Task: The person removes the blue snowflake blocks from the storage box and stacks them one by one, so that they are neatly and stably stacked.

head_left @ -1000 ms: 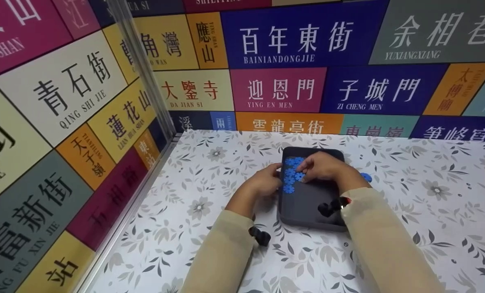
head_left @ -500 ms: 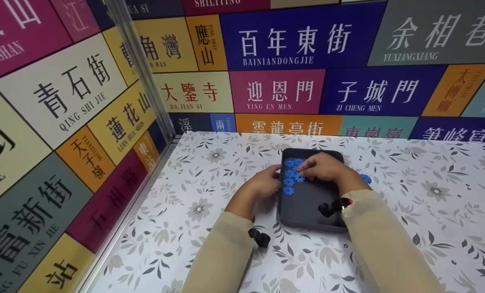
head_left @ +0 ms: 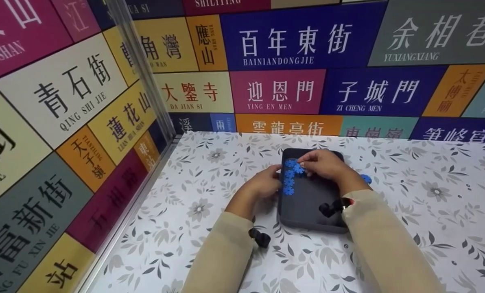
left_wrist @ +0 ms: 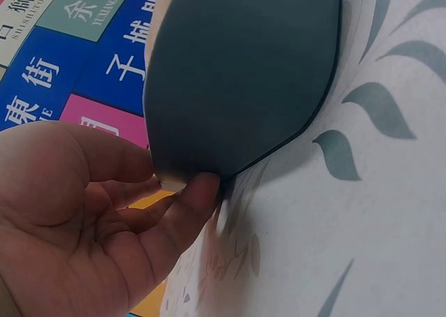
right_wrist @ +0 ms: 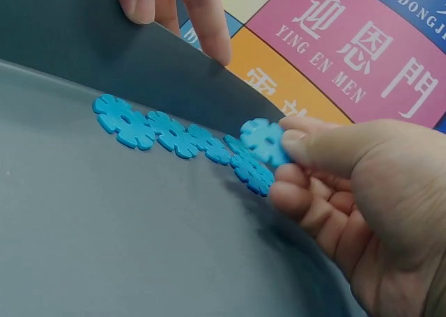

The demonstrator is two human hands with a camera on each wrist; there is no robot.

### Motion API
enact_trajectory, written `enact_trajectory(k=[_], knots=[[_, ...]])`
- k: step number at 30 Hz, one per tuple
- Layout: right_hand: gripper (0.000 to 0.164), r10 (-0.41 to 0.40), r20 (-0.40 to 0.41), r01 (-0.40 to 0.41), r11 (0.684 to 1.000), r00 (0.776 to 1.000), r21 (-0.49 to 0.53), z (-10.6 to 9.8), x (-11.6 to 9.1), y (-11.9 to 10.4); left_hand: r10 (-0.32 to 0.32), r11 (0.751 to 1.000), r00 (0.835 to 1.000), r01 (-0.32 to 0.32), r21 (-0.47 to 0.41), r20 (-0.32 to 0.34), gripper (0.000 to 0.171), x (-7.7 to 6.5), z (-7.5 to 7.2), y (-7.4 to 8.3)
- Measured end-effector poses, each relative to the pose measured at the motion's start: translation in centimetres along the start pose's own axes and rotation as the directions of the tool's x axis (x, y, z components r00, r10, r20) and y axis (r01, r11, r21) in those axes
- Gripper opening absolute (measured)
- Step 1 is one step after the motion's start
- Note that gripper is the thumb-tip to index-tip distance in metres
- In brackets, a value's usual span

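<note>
A dark grey rectangular tray (head_left: 307, 207) lies on the table. My left hand (head_left: 265, 182) grips its left wall, with thumb and fingers at the edge (left_wrist: 244, 87) in the left wrist view. Over the far left part of the tray, my right hand (head_left: 326, 165) pinches a blue notched plastic snowflake disc (right_wrist: 262, 140) between thumb and fingertips. Just beneath and beside that piece, several matching blue discs (right_wrist: 125, 122) lie flat on the tray floor in a line along the left wall, with one set off toward the middle.
More blue pieces (head_left: 365, 178) show on the table just right of the tray, partly behind the right wrist. The floral tabletop (head_left: 202, 179) meets panelled walls with street names (head_left: 283, 89) at the back and left.
My right hand's fingertips have moved slightly toward the tray's far end, and the blue discs beneath them are arranged a little differently. The left hand stays on the tray's wall.
</note>
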State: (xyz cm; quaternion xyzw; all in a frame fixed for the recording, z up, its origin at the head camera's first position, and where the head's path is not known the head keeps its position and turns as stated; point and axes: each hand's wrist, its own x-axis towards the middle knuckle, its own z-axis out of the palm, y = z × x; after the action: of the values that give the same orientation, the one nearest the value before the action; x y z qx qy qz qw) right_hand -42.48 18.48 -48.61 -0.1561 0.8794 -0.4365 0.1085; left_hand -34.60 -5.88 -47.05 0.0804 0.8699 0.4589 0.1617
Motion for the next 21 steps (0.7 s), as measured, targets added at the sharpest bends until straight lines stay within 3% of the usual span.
enact_trajectory(k=[9, 15, 21], knots=[[0.028, -0.054, -0.097, 0.061, 0.996, 0.994, 0.066, 0.1, 0.1, -1.0, -0.003, 1.0, 1.0, 0.003, -0.006, -0.004, 0.072, 0.0, 0.1, 0.1], [0.03, -0.076, -0.135, 0.099, 0.98, 0.988, 0.171, 0.0, -0.4, -3.2, -0.018, 1.0, 1.0, 0.018, -0.024, -0.007, 0.071, -0.1, 0.2, 0.2], [0.029, -0.096, -0.228, 0.141, 0.971, 0.969, 0.193, -0.9, -2.2, -5.6, -0.025, 0.999, 1.0, 0.025, -0.035, 0.005, 0.072, -0.1, 0.2, 0.1]])
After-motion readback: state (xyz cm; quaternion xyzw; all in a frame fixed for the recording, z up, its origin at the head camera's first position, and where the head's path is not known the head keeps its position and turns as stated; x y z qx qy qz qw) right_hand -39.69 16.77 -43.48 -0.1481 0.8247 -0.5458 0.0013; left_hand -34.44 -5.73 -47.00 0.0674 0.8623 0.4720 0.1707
